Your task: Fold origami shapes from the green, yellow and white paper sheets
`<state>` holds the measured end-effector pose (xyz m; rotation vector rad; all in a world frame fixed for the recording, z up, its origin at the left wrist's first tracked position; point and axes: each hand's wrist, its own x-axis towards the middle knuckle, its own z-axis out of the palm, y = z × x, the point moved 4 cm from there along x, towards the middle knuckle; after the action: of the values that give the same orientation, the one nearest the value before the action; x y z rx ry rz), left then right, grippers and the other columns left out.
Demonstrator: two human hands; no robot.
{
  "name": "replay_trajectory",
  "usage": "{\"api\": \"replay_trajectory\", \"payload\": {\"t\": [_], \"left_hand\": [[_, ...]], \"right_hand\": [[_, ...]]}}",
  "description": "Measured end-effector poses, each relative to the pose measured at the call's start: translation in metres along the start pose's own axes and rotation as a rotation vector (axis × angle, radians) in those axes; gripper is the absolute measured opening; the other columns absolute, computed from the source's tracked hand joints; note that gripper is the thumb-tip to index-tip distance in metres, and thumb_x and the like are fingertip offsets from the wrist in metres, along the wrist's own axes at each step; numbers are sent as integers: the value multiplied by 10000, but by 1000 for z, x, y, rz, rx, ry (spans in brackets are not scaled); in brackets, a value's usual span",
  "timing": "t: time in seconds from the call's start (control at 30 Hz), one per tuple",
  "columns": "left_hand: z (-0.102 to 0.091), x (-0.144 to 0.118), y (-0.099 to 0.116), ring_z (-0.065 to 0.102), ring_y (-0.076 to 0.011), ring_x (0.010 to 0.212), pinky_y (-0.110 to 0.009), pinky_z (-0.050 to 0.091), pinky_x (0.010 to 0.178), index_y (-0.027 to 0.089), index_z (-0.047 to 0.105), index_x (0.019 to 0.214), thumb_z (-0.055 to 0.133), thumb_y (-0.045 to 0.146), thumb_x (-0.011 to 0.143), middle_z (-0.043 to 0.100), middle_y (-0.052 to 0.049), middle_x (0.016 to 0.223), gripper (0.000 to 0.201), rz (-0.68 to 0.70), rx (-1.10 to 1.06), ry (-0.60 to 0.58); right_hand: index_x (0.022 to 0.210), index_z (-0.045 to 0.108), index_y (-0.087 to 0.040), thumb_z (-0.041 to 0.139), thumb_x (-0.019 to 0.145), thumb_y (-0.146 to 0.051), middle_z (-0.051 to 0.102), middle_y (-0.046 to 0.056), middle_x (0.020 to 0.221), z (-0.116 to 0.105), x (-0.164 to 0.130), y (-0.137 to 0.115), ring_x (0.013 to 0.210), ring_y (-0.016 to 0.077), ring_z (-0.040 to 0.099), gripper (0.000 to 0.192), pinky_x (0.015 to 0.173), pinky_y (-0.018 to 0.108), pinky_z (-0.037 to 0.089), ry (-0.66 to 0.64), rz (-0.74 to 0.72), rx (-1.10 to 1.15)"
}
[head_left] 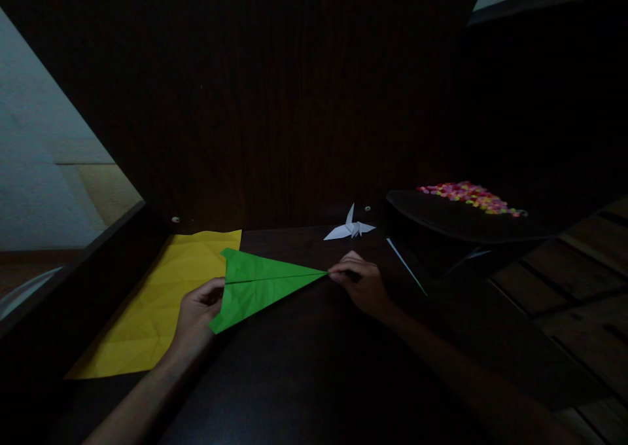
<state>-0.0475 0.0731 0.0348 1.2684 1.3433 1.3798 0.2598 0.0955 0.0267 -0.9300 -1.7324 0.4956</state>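
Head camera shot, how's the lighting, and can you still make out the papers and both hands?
Head view: very dim, the dark table nearly black. The green folded paper, yellow sheet and white paper crane stand out clearly. The left hand and right hand are murky but readable. Edges bow from wide-angle distortion.

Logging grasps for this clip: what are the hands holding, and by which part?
Both hold the green folded paper: the left hand grips its wide back end, and the right hand pinches its pointed tip against the dark table.
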Motion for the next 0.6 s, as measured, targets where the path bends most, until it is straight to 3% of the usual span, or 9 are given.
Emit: {"api": "replay_trajectory", "payload": {"t": [0.23, 0.43, 0.6], "left_hand": [[1, 2, -7, 657, -204, 523, -291, 567, 547, 167, 725, 612, 894, 281, 429, 704, -25, 562, 274, -128, -135, -36], [0, 3, -13, 708, -248, 701, -294, 574, 629, 168, 730, 664, 902, 261, 433, 764, -56, 738, 302, -125, -134, -42], [1, 3, -16, 713, -255, 706, -309, 578, 627, 166, 725, 720, 894, 261, 445, 766, -57, 770, 337, -129, -170, -15]], "right_hand": [[805, 765, -240, 710, 837, -244, 700, 31, 713, -4, 3, 2, 708, 205, 619, 63, 659, 350, 496, 13, -16, 0], [811, 759, -232, 703, 839, -239, 711, 31, 732, -4, 4, 0, 733, 205, 616, 64, 691, 359, 499, -4, -6, 42], [834, 744, -228, 691, 854, -261, 729, 41, 783, 1, 2, -3, 766, 212, 637, 66, 743, 385, 503, -27, 4, 74]]}}
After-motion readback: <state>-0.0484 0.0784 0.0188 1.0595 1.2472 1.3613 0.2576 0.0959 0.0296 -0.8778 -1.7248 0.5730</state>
